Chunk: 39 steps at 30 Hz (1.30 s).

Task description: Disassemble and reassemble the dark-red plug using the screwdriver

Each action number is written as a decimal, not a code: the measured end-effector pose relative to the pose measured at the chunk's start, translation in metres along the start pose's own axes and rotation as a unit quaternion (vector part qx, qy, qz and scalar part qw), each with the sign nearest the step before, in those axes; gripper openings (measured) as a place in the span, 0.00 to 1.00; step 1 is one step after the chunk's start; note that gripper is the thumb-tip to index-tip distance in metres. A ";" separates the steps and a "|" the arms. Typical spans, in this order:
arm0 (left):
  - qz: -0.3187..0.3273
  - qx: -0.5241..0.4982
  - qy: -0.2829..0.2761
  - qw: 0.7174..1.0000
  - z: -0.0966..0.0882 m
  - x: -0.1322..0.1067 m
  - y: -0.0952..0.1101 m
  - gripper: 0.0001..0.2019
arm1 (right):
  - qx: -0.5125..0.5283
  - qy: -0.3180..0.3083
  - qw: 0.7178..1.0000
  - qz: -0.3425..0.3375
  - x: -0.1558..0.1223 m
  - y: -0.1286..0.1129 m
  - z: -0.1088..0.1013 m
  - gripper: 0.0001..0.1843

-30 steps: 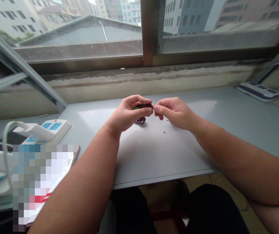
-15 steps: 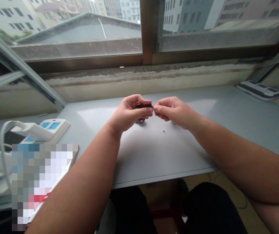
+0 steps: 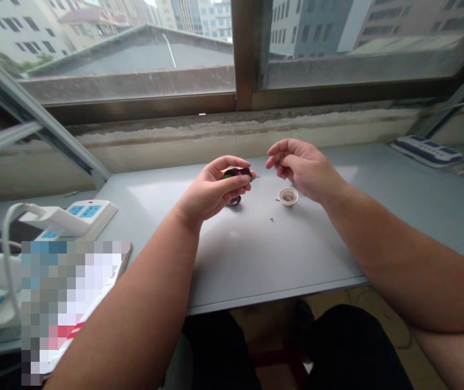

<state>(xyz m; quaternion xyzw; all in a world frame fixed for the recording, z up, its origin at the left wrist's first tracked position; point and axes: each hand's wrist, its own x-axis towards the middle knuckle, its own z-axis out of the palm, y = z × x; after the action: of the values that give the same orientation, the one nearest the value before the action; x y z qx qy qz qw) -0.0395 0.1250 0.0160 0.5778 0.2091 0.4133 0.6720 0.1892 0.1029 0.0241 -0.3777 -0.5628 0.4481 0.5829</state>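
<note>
My left hand (image 3: 221, 184) pinches a small dark object with green and purplish patches (image 3: 237, 174) between thumb and fingers. A thin tip pokes out of it to the right; its kind is unclear. Beneath that hand, a small dark purple round piece (image 3: 234, 200) lies on the table. My right hand (image 3: 294, 165) hovers apart to the right, its fingers loosely curled and spread, with nothing visible in them. Just below it stands a small white round cup (image 3: 288, 196), and a tiny pale bit (image 3: 271, 219) rests nearer to me.
The grey table (image 3: 232, 271) runs along a window ledge (image 3: 199, 135). On the left are a white power strip (image 3: 93, 210) with plugs and cables, and a blurred-out flat item (image 3: 77, 303). Another power strip (image 3: 426, 151) sits at the far right.
My right hand has let go at the tip of the dark object and moved up and right, uncovering the white cup. My left hand stays almost in place.
</note>
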 end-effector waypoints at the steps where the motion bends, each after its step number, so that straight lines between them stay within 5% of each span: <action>1: 0.003 -0.004 -0.007 1.000 0.000 0.000 0.000 0.16 | -0.001 -0.009 1.000 -0.004 -0.002 0.000 0.001 0.14; 7: -0.002 -0.010 -0.008 1.000 0.004 0.000 0.001 0.16 | -0.001 -0.044 0.999 -0.018 -0.009 -0.004 0.005 0.07; 14: -0.015 -0.008 0.021 1.000 0.001 0.002 0.000 0.18 | 0.004 0.020 0.999 0.031 -0.002 0.001 0.002 0.13; 18: -0.018 0.007 0.033 0.999 -0.001 0.002 -0.001 0.17 | -0.005 -0.009 1.000 -0.005 -0.001 0.004 0.002 0.17; 25: -0.026 0.026 0.057 0.998 0.001 0.002 0.000 0.17 | -0.015 -0.043 0.999 -0.019 -0.006 0.005 0.002 0.09; 32: -0.036 0.062 0.068 0.995 0.002 0.002 0.001 0.18 | 0.019 0.017 1.000 0.003 -0.007 0.008 -0.002 0.27; 39: -0.034 0.080 0.073 0.994 0.007 0.001 0.002 0.15 | 0.031 0.037 0.998 0.045 -0.002 0.010 -0.004 0.22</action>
<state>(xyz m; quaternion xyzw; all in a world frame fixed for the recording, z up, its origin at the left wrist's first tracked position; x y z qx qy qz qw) -0.0337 0.1216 0.0203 0.5904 0.3098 0.4130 0.6204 0.1920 0.1042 0.0137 -0.4006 -0.5095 0.4767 0.5939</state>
